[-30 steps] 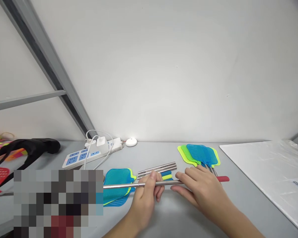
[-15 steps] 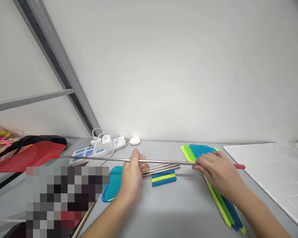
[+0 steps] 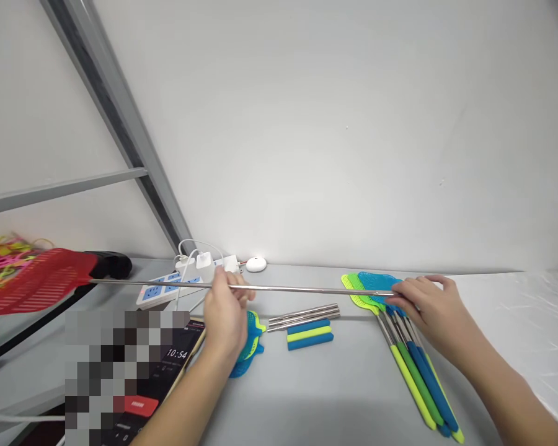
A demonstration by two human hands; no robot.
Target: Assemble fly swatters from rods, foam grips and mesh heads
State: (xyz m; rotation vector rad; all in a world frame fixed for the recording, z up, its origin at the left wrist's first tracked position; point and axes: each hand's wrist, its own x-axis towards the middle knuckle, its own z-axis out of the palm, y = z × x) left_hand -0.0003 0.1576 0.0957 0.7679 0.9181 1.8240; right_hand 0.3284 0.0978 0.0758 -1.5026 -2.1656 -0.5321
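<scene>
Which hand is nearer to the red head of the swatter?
Left. The left hand holds the shaft to the right of the red head; the right hand is farther along the same shaft.

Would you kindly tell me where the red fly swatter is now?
In the head view, the left hand and right hand hold the red fly swatter across the picture, its mesh head at the left edge.

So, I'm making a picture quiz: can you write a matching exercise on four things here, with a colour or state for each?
1. Left hand
2. Right hand
3. Loose grips
4. Power strip

A. Blue and yellow, side by side
B. Holding the red swatter's rod, farther from its mesh
C. White plugs sit in it
D. Holding the red swatter's rod, nearer its mesh

Pairs: 1-D; 2-B; 3-A; 4-C
</scene>
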